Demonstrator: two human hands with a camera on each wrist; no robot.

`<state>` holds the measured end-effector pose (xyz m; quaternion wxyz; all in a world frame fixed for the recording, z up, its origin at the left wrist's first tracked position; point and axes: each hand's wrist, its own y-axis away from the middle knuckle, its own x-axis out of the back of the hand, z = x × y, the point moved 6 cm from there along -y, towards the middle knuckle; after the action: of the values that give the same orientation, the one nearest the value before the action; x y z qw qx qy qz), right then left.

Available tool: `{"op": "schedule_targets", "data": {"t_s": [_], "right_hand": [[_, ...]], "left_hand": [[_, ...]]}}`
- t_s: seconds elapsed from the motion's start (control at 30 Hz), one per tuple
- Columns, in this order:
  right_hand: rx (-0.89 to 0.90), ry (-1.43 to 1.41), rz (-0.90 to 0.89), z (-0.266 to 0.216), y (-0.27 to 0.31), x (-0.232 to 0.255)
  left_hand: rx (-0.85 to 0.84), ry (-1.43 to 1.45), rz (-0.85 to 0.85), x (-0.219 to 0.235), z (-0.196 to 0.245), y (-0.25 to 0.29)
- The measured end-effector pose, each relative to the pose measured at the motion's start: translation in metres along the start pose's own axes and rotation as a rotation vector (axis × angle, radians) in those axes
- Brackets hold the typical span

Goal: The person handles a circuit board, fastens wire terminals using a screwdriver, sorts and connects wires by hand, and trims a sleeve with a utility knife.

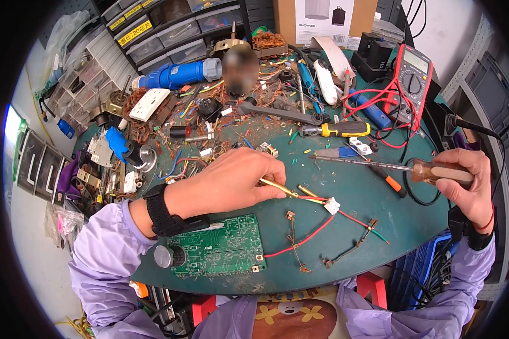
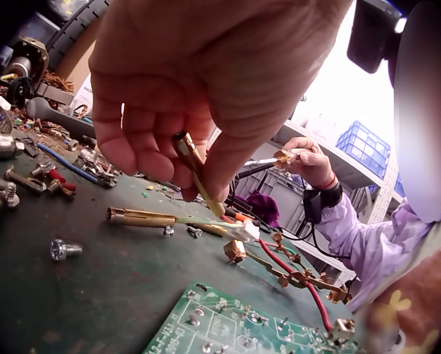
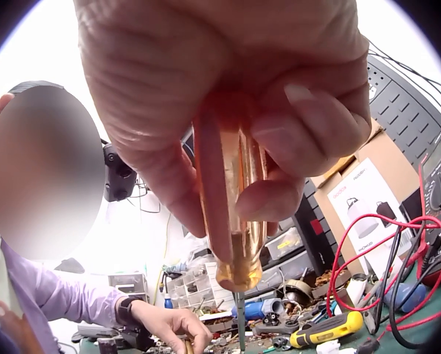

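My left hand pinches a brass tube between thumb and fingers; the tube slants downward in the left wrist view. Red wires run from a white connector beside it, one reaching the green circuit board. A second brass tube lies nearby on a pale wire. My right hand grips the clear amber handle of a screwdriver, its shaft pointing left over the table. The handle fills the middle of the right wrist view.
A red multimeter with red and black leads stands at the back right. A yellow-black screwdriver and an orange-tipped tool lie near the right hand. Small metal strips lie in front. Scraps, wires and a blue plug cover the back.
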<state>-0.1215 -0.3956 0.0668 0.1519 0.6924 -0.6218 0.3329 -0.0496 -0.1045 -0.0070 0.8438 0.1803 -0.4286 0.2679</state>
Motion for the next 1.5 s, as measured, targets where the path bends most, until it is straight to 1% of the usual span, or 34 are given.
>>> {"op": "schedule_targets", "data": {"t_s": [0.17,0.33,0.4,0.47,0.53,0.63,0.7,0.8,0.9,1.13,1.2,1.23,1.3,1.33,1.4,1.43,1.47,1.5], "right_hand": [[-0.009,-0.089,0.009,0.004,0.0,0.003],[-0.01,-0.084,-0.025,0.002,0.003,0.008],[-0.01,-0.073,-0.039,0.003,0.004,0.009],[0.076,-0.014,-0.093,-0.001,0.004,0.007],[0.11,-0.001,-0.065,-0.003,0.004,0.005],[0.126,-0.01,-0.052,-0.006,0.004,0.005],[0.143,0.0,-0.075,-0.007,0.003,0.004],[0.171,0.006,-0.069,-0.007,0.002,0.003],[0.134,-0.011,-0.078,-0.008,0.002,0.003],[0.153,-0.019,-0.101,-0.01,0.003,0.002],[0.019,-0.077,-0.129,-0.008,0.003,-0.001],[0.019,-0.077,-0.129,-0.01,0.003,-0.002],[-0.18,-0.216,-0.119,-0.001,0.004,-0.004],[-0.18,-0.216,-0.119,-0.001,0.004,-0.003],[-0.302,-0.247,-0.114,0.004,0.004,-0.003],[-0.26,-0.307,-0.1,0.006,0.004,-0.004],[-0.26,-0.308,-0.1,0.011,0.005,-0.006],[-0.135,-0.237,-0.093,0.009,0.005,-0.005]], "left_hand": [[0.007,-0.003,0.0,0.0,0.0,0.0],[0.015,-0.006,0.004,0.0,0.001,0.0],[-0.058,-0.01,0.032,0.0,0.003,0.0],[-0.059,-0.016,0.034,0.001,0.003,0.0],[-0.06,-0.022,0.038,0.001,0.004,0.0],[-0.038,-0.011,0.039,0.001,0.005,-0.002],[-0.015,-0.027,0.031,0.001,0.006,-0.002],[-0.021,-0.019,0.047,0.001,0.007,-0.002],[-0.01,-0.022,0.043,0.001,0.007,-0.002],[0.012,-0.028,0.019,0.001,0.007,-0.002],[-0.014,-0.021,0.027,0.001,0.007,-0.002],[-0.014,-0.021,0.027,0.0,0.008,-0.002],[-0.036,-0.035,0.026,0.0,0.01,-0.002],[-0.036,-0.035,0.026,0.0,0.01,-0.002],[-0.037,-0.059,0.015,-0.001,0.01,-0.002],[-0.037,-0.059,0.015,-0.001,0.01,-0.002],[-0.049,-0.069,0.022,-0.001,0.009,-0.002],[-0.061,-0.079,0.028,-0.002,0.009,-0.002]]}}
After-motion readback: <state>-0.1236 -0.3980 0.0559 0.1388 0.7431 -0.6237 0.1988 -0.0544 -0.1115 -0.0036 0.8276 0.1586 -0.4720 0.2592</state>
